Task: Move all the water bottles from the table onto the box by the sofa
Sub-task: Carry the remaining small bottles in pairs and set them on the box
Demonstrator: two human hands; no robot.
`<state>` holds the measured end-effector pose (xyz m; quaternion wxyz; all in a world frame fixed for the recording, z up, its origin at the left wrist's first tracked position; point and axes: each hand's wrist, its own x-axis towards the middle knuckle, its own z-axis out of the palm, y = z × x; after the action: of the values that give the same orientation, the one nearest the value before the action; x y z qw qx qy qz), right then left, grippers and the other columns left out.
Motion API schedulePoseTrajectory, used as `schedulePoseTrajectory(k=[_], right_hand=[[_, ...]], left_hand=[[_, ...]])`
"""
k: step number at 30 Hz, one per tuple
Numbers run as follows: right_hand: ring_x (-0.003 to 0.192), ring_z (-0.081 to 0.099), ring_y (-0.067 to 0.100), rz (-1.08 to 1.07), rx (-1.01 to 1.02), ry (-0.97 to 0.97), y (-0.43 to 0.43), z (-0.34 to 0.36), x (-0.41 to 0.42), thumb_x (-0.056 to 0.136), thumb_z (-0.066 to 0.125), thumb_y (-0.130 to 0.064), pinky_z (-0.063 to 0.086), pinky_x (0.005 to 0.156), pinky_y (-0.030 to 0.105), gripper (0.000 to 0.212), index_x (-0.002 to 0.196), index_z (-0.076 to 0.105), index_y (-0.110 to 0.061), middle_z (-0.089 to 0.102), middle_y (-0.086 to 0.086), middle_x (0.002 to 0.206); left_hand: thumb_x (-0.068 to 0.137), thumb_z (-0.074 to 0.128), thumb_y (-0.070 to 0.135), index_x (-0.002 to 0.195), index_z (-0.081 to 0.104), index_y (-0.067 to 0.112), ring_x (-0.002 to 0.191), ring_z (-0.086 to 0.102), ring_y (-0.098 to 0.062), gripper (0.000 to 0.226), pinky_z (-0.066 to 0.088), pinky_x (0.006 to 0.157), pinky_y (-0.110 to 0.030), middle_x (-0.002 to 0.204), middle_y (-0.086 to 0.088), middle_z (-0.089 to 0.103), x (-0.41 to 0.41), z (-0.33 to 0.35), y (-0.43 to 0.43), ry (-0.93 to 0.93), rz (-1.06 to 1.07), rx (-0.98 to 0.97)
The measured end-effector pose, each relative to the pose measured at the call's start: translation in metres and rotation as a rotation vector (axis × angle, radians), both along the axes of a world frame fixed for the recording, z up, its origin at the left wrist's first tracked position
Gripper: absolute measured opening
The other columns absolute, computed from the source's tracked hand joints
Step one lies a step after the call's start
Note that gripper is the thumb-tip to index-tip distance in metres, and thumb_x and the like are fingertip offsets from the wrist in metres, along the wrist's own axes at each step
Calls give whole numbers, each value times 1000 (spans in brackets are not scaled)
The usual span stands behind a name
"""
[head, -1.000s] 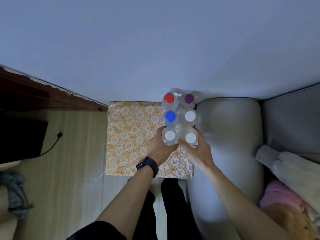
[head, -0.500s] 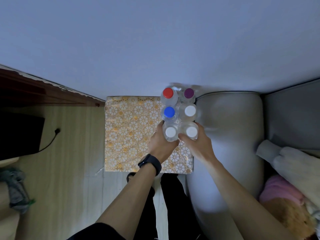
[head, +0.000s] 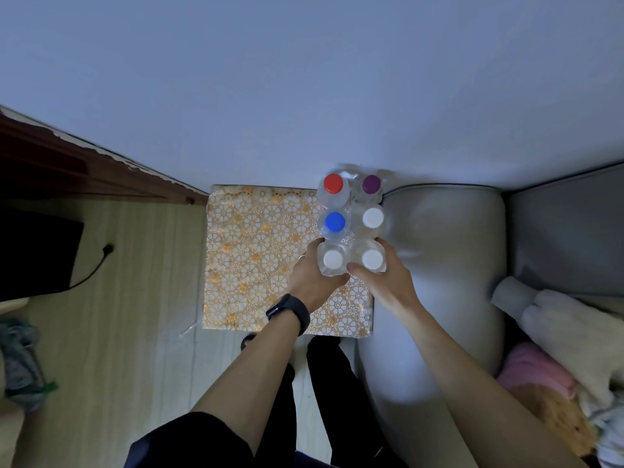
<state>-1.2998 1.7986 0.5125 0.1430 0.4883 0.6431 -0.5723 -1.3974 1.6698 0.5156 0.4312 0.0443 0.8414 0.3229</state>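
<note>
Left hand (head: pixel 312 278) grip around near-left bottle (head: pixel 332 260), right hand (head: pixel 385 282) grip around near-right bottle (head: pixel 371 258), on box (head: pixel 256 251)

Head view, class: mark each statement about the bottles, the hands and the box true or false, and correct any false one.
1. Six bottles stand in two rows on the patterned box. True.
2. The red-capped bottle is nearest the person. False: it stands at the far end, beside the purple-capped bottle.
3. The left hand and right hand each hold a white-capped bottle. True.
4. The black wristband is on the right wrist. False: it is on the left.
5. The blue-capped bottle lies on its side. False: it stands upright.
</note>
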Motion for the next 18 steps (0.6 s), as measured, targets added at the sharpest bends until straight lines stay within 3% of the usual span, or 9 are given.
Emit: schedulePoseTrajectory(k=[2, 7, 12, 15, 18], right_hand=[[95, 59, -4, 24, 35, 8, -1, 0, 2, 80, 80, -31, 42, 71, 12, 63, 134, 50, -33, 64, -16, 113], [97, 62, -1, -49, -13, -6, 6, -6, 2, 79, 81, -31, 45, 59, 10, 63, 134, 51, -35, 67, -13, 112], [106, 62, 8, -47, -19, 2, 3, -7, -1, 76, 84, -33, 46, 79, 22, 62, 129, 53, -34, 65, -18, 111], [113, 60, 9, -87, -42, 12, -2, -8, -2, 69, 84, -39, 49, 89, 26, 79, 139, 49, -30, 64, -11, 124], [102, 61, 2, -53, -19, 2, 2, -3, -3, 73, 84, -33, 47, 81, 21, 60, 125, 54, -33, 66, -17, 111]], left_hand=[[77, 81, 31, 135, 46, 23, 98, 67, -23, 69, 55, 81, -34, 110, 0, 67, 1, 1, 4, 2, 44, 6], [80, 76, 28, 129, 46, 21, 96, 66, -25, 58, 56, 82, -37, 105, 1, 66, 5, -2, 13, 26, 57, -9], [80, 77, 23, 135, 45, 17, 98, 65, -24, 64, 55, 81, -37, 109, -1, 67, -2, -5, 9, 29, -9, -8], [77, 81, 26, 134, 46, 17, 102, 65, -25, 67, 56, 86, -41, 113, -2, 67, -5, -7, 7, 23, -30, -14], [74, 83, 34, 133, 45, 21, 103, 65, -23, 71, 56, 85, -41, 113, 1, 66, -2, -9, 6, 19, -29, -21]])
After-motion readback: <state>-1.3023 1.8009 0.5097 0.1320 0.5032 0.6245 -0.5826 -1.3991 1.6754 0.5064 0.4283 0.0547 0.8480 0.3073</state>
